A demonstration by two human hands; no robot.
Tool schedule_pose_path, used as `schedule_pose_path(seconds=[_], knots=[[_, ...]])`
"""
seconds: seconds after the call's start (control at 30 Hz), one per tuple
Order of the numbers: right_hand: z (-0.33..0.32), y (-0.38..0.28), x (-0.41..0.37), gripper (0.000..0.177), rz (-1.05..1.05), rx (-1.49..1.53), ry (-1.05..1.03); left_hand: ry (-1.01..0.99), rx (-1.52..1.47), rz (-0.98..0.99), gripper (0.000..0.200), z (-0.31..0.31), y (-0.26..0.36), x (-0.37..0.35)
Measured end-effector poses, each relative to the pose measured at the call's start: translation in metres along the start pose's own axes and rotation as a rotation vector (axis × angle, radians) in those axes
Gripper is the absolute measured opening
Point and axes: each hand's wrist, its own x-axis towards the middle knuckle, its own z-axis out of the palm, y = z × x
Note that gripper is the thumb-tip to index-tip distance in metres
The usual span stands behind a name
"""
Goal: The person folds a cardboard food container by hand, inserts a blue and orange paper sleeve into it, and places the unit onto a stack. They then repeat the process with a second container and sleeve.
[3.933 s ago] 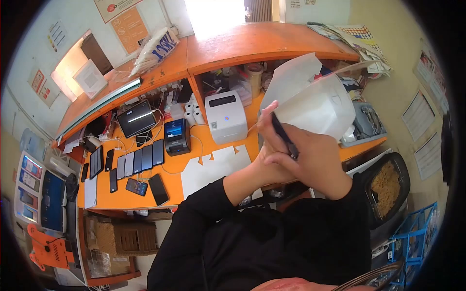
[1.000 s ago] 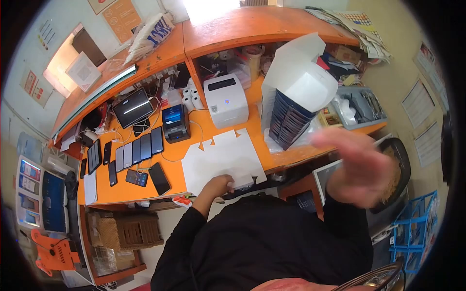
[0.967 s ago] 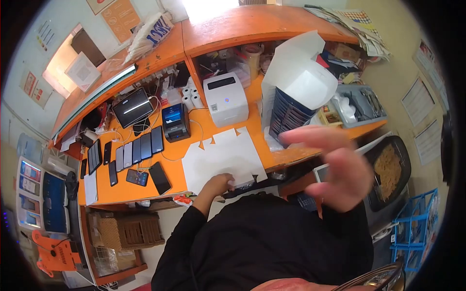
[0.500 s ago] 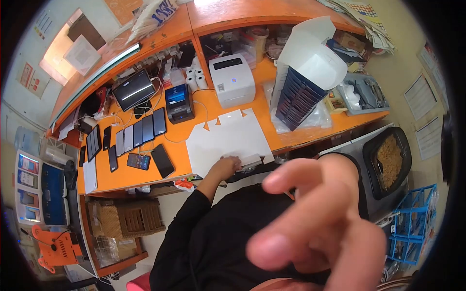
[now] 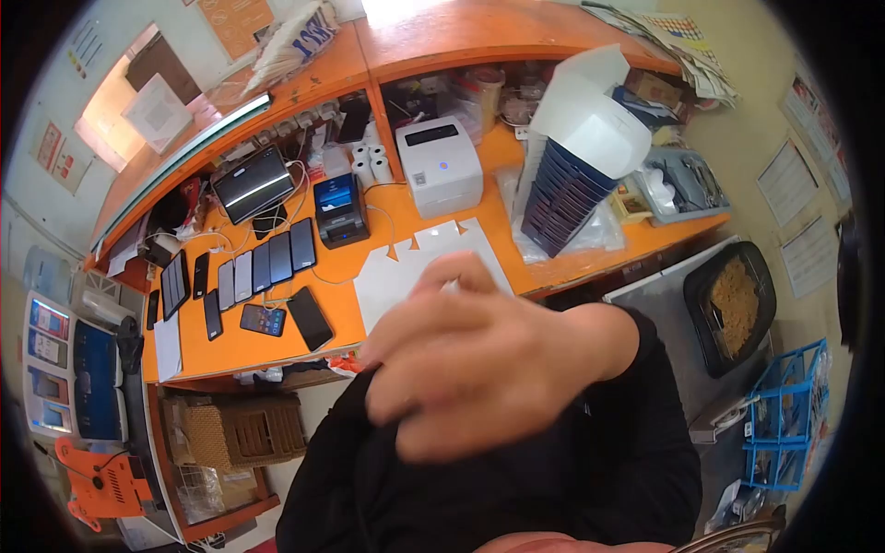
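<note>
My right hand [image 5: 470,359] is raised close to the camera, in front of my body and the desk's front edge. It is blurred; its fingers point left and look partly bent, and I cannot make out anything in them. My left hand is not seen; only the black left sleeve [image 5: 327,461] shows, running up behind the right hand. A white sheet with notched edges [image 5: 387,281] lies flat on the orange desk, partly covered by the right hand in this view.
Several phones [image 5: 267,263] lie at the left of the desk. A small receipt printer [image 5: 341,212] and a white label printer [image 5: 441,170] stand behind the sheet. Dark stacked trays [image 5: 567,198] rise at the right, near a grey tool tray [image 5: 687,184].
My right hand has swung left and upward from the lower right, now across the middle. The left hand, earlier resting on the sheet's near edge, is no longer visible.
</note>
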Motion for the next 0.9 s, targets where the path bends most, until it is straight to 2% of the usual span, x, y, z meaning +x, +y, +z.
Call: schedule_pose_path(seconds=[0.03,0.1,0.17,0.23,0.33,0.43,0.53,0.63,0.73,0.83,0.9], knots=[[0.011,0.012,-0.01,0.023,0.109,0.036,0.068,0.013,-0.014,-0.081,0.033,0.002,-0.007,0.002],[0.016,0.032,-0.04,0.019,0.256,0.018,0.039,0.044,-0.058,-0.253,0.023,0.015,-0.025,0.005],[0.031,0.056,-0.081,0.015,0.427,-0.007,0.1,0.135,-0.215,-0.409,0.022,0.035,-0.056,0.006],[0.045,0.074,-0.13,0.02,0.707,0.021,0.182,0.28,-0.469,-0.524,0.022,0.052,-0.096,0.013],[0.061,0.087,-0.171,0.029,0.882,-0.329,0.407,0.365,-0.852,-0.536,0.02,0.026,-0.072,0.009],[0.074,0.106,-0.208,0.038,0.907,-0.219,0.433,0.364,-1.087,-0.496,0.019,0.023,-0.065,0.003],[0.088,0.115,-0.213,0.032,0.908,-0.083,0.564,0.335,-1.185,-0.486,0.018,0.029,-0.052,-0.003],[0.088,0.119,-0.207,0.021,0.778,-0.229,0.479,0.375,-1.296,-0.548,0.015,0.029,-0.039,-0.008],[0.093,0.107,-0.18,0.011,0.749,-0.272,0.312,0.453,-1.208,-0.523,0.012,0.027,-0.016,-0.007],[0.105,0.108,-0.168,0.01,0.766,-0.32,0.439,0.488,-1.106,-0.496,0.012,0.022,-0.007,-0.009],[0.105,0.107,-0.161,0.009,0.677,-0.375,0.311,0.514,-1.05,-0.471,0.012,0.017,0.0,-0.007]])
